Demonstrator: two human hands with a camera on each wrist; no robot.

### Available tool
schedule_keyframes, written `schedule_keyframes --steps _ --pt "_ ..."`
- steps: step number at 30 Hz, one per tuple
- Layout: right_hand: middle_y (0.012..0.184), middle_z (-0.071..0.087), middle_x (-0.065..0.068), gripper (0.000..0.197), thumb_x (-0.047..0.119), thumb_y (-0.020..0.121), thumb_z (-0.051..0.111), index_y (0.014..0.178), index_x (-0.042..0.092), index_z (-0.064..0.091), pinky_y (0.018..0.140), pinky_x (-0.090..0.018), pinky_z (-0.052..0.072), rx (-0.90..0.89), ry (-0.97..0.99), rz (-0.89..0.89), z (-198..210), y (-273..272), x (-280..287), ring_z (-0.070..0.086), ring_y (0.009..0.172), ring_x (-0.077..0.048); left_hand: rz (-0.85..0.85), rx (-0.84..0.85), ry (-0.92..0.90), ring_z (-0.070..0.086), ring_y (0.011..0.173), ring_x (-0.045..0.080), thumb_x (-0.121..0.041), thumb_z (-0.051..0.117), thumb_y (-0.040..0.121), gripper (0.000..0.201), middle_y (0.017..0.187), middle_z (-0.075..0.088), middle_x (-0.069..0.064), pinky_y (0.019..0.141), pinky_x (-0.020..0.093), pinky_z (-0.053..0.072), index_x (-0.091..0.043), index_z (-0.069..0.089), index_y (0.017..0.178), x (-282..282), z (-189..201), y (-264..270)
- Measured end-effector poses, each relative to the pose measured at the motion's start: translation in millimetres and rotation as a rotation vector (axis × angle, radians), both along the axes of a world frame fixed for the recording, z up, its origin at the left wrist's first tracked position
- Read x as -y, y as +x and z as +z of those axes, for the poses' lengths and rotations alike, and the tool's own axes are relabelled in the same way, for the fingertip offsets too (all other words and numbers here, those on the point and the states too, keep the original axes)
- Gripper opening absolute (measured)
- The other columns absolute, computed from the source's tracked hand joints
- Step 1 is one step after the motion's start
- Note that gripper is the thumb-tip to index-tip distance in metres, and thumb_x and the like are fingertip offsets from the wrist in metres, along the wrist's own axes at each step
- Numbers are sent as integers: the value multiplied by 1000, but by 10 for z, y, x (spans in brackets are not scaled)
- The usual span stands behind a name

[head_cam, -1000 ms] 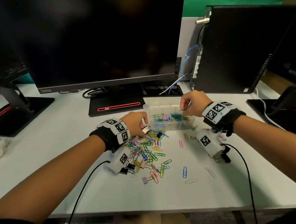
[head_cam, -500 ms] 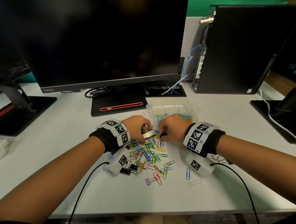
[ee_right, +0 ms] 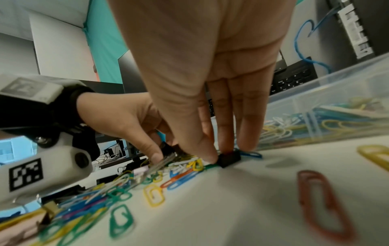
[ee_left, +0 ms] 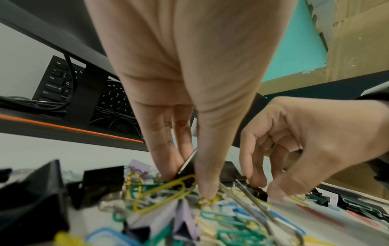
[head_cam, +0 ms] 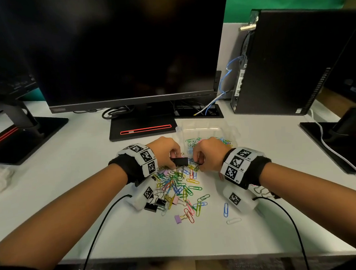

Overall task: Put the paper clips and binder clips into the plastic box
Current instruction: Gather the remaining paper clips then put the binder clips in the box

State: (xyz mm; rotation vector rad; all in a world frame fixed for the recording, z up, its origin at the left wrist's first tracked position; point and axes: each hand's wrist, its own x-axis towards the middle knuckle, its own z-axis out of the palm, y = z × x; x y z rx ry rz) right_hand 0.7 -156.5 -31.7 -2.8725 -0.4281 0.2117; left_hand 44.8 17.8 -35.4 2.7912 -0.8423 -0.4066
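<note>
key relation: the plastic box [head_cam: 206,130] sits directly behind both hands, toward the upper centre of the head view, its near wall just beyond the knuckles; any lift-and-drop goes away from the body and slightly up the frame
box contents: many coloured paper clips already lie inside, seen through the clear wall at the right of the right wrist view [ee_right: 328,106]
left hand: left hand [head_cam: 165,152] hangs fingers-down over the top edge of the pile, left of frame centre; its grip pinches a large black binder clip [head_cam: 180,161] between thumb and fingers
clip axis: the large black binder clip lies with its long side running left to right in the head view, its right end pointing at the other hand
right hand: right hand [head_cam: 210,153] is just right of centre, fingers pointing down at the counter [head_cam: 263,223]; thumb and fingertips close on a small black binder clip [ee_right: 229,159] that touches the surface
nearer hand: judged from the head view, the right hand is nearer the box, which shows past its knuckles
loose pile: paper clips [head_cam: 183,187] and more binder clips spread below the hands in mid-frame, with strays toward the lower right
step in hand: both pinches look set; the lifts appear not yet made
risk: wire handles of the large clip seem tangled among neighbouring clips, so some may drag along
</note>
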Motion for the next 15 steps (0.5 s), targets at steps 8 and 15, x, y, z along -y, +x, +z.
schedule_keyframes --steps 8,15 --pt "102 68 -5 26 1 76 63 99 12 69 80 -26 49 -4 -41 -1 -24 -39 -36 62 96 -23 38 24 -151 47 64 -8 -17 77 73 35 100 66 2 60 8 37 -14 68 107 -156 237 31" --pt "101 71 -7 21 3 78 63 95 10 73 85 -29 51 -18 -83 6 -2 -38 -54 63 97 -24 154 -42 -320 60 67 3 -17 82 68 30 91 65 -2 78 29 52 -21 69 94 -396 287 34"
